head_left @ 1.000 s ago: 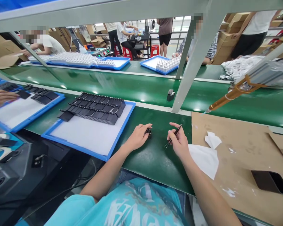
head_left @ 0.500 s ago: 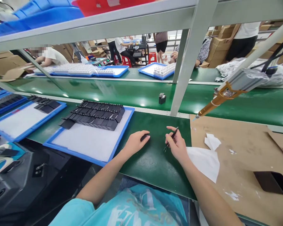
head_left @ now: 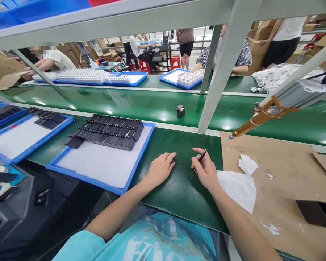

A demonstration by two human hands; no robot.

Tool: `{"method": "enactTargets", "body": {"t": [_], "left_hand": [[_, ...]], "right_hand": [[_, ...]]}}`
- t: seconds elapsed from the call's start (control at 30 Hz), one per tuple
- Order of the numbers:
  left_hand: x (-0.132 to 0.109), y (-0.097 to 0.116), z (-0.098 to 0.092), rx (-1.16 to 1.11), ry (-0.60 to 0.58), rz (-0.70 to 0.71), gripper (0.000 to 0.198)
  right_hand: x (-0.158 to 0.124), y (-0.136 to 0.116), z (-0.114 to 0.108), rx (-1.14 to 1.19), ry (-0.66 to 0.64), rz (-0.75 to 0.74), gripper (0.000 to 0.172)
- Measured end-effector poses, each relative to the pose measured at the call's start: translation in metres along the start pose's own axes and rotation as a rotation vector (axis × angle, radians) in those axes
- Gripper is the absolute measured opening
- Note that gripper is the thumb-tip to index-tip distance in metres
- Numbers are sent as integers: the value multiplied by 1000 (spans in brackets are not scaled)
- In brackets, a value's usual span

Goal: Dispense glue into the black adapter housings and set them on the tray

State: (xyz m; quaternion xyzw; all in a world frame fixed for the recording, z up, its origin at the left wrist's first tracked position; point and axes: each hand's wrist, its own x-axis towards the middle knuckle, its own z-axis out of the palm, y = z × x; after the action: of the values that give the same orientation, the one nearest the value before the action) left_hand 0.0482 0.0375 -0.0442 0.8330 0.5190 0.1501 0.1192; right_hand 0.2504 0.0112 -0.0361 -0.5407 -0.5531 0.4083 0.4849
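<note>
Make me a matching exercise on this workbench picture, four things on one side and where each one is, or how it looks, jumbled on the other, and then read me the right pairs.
Things:
1. Tweezers
2. Lone black piece
3. Big group of black blocks
4. Dispensing nozzle

Places or states:
A. On a blue-rimmed tray
B. Gold-coloured, with a blue tip
C. Held in the person's right hand
D. Standing on the green belt, beyond the bench

Right pairs: 1-C, 2-D, 3-A, 4-B.
</note>
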Motion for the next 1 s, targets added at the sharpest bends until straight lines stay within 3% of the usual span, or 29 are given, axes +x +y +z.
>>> {"method": "enactTargets", "body": {"t": [0.1, 0.2, 0.3, 0.37, 0.5, 0.67, 0.77, 0.87, 1.0], "left_hand": [[-1, -2, -5, -325, 14, -126, 41], [-4, 1, -12, -1019, -53, -329, 50], [-8, 7, -20, -1628, -145, -409, 57], [-11, 9, -24, -1820, -157, -401, 58], [-13, 7, -27, -1924, -168, -354, 59], [-21, 1, -27, -1922, -145, -303, 64], [-34, -10, -34, -1704, -122, -271, 73], [-49, -39, -52, -1136, 63, -255, 72], [-72, -114, -91, -274, 379, -379, 63]], "right_hand": [[2, 0, -1, -9, 16, 6, 37], [4, 1, -3, -19, 38, 8, 38], [5, 2, -5, -44, 46, 7, 39], [5, 2, -6, -81, 39, 7, 39], [5, 0, -8, -179, 10, 14, 40], [5, 4, -9, -232, -16, 6, 44], [2, 7, -9, -256, 6, -4, 47], [2, 7, -9, -330, 44, 27, 51], [3, 4, -8, -435, 22, 118, 54]]}}
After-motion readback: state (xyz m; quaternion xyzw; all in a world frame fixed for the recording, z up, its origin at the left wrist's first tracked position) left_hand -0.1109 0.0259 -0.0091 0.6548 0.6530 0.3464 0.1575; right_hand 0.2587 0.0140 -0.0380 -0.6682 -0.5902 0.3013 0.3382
